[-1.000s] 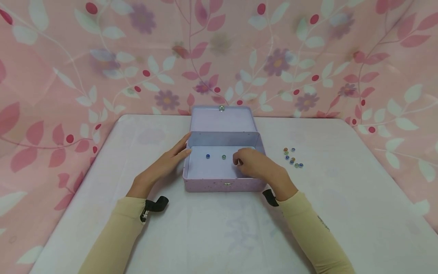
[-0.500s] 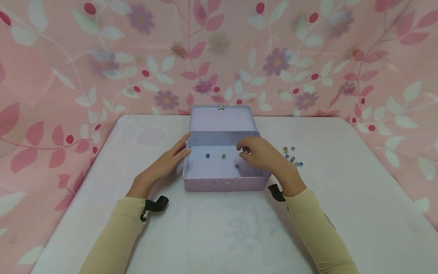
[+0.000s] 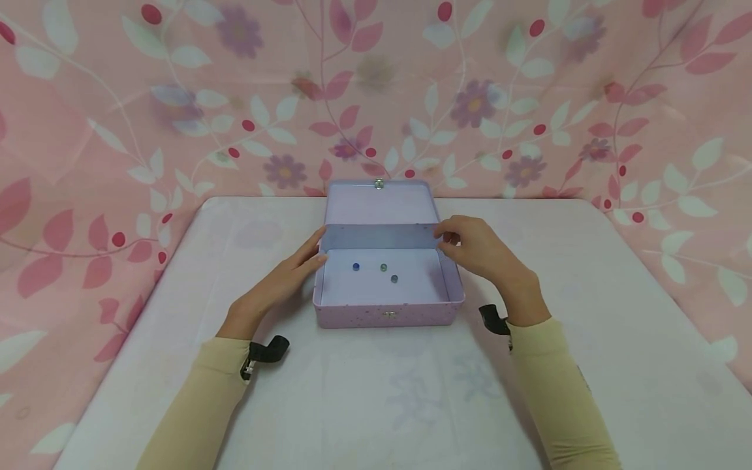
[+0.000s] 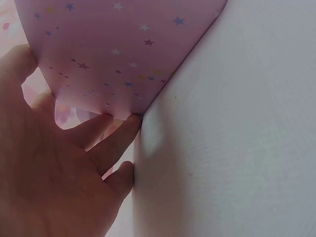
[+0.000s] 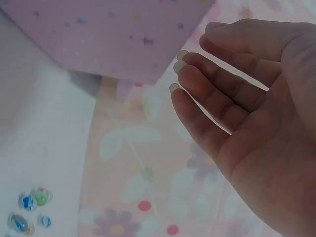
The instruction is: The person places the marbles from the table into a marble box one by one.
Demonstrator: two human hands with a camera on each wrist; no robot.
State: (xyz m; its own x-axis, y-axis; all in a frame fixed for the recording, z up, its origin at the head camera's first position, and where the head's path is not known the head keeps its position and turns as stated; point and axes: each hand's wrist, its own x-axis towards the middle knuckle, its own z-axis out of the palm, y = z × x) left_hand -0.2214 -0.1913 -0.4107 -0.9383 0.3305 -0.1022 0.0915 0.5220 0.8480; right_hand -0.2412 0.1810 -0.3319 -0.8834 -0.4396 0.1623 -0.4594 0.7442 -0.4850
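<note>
A lilac tin box [image 3: 352, 317] stands with its hinged lid [image 3: 382, 203] raised. On its floor lie a blue marble [image 3: 356, 267], a greenish marble [image 3: 384, 267] and a dark bluish marble [image 3: 394, 279], all apart. My left hand [image 3: 288, 281] rests against the box's left side; in the left wrist view its fingertips touch the star-printed wall [image 4: 118, 49]. Above the box's right rear rim hovers my right hand [image 3: 482, 248], fingers loosely bent. The right wrist view shows this hand [image 5: 256, 108] holding nothing, beside the box's outer wall [image 5: 113, 39].
Several glass marbles [image 5: 28, 201] lie on the white cloth right of the box; in the head view my right hand hides them. A white cloth [image 3: 376, 405] covers the table. Behind it hangs a pink floral curtain [image 3: 376, 85].
My right hand has let go of the dark bluish marble, which has rolled a little left and back. The hand has risen rightward out of the box. My left hand stays put.
</note>
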